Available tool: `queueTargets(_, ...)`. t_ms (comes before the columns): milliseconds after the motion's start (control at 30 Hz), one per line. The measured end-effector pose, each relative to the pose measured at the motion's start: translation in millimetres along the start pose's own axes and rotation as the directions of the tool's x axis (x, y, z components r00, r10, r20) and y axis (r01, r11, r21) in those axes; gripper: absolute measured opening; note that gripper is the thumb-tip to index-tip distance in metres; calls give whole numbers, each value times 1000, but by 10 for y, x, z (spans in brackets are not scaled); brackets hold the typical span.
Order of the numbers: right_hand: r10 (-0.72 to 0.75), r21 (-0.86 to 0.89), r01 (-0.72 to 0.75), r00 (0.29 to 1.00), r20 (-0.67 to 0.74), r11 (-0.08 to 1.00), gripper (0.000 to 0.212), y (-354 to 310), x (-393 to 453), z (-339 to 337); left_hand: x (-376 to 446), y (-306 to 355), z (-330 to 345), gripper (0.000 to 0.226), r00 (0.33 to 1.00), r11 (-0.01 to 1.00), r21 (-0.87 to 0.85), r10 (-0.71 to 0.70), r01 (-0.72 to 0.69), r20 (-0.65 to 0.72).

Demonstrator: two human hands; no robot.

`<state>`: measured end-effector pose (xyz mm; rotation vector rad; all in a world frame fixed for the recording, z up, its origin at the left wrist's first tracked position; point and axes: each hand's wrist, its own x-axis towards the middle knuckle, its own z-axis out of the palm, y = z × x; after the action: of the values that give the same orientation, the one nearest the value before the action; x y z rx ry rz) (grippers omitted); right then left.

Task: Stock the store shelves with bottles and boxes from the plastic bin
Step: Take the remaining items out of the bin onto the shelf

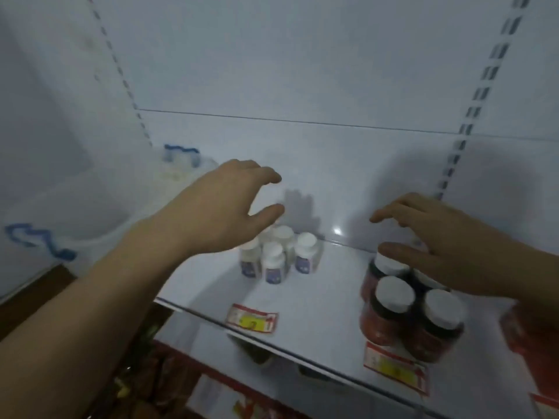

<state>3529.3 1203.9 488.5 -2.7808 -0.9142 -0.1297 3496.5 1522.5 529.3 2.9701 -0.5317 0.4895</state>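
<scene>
— Hands?
— Left hand [230, 204] spread, empty, just above the upright white bottles [279, 255] on the shelf [317, 303]. Right hand [438, 246] spread, touching the red bottles [402, 309], gripping none.

Five small white bottles [279, 252] with white caps stand in a cluster on the shelf [317, 297], one partly hidden behind the others. Four red bottles [405, 309] with white caps stand grouped to their right, the back two partly covered. Two price tags [252, 318] hang on the shelf's front edge. Two hands, the left [223, 207] and the right [444, 246], are above.
</scene>
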Motion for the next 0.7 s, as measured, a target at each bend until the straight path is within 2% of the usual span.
queueTargets(100,-138,32,138,990,-4,990,49,-488,749,60,-336,-821,-333,48,985,981,97,-170,168,20)
queueTargets(200,-253,55,252,968,10,966,48,-1013,1471,124,-603,-1572,-534,45,943,944,138,-314,299,106)
queueTargets(333,-381,50,380,925,6,923,45,-1643,2376,247,-795,-2401,-524,46,864,923,217,-377,319,333)
queueTargets(400,-379,39,378,924,52,925,36,-1938,2791,300,-821,-2703,-484,48,815,926,216,-376,310,440)
queueTargets(467,-383,-5,386,916,118,922,31,-2237,3183,395,-823,-2954,-421,49,784,930,195,-366,310,501)
queueTargets(533,-423,-58,444,879,221,894,33,-2548,3509,539,-819,-3143,-314,51,778,936,174,-351,305,521)
queueTargets(633,-418,-81,516,767,487,853,45,-2956,3816,846,-814,-3303,-104,53,770,942,154,-333,299,544)
queueTargets(700,-308,-147,527,676,669,837,56,-3139,3935,1136,-811,-3364,25,57,758,947,151,-319,284,569)
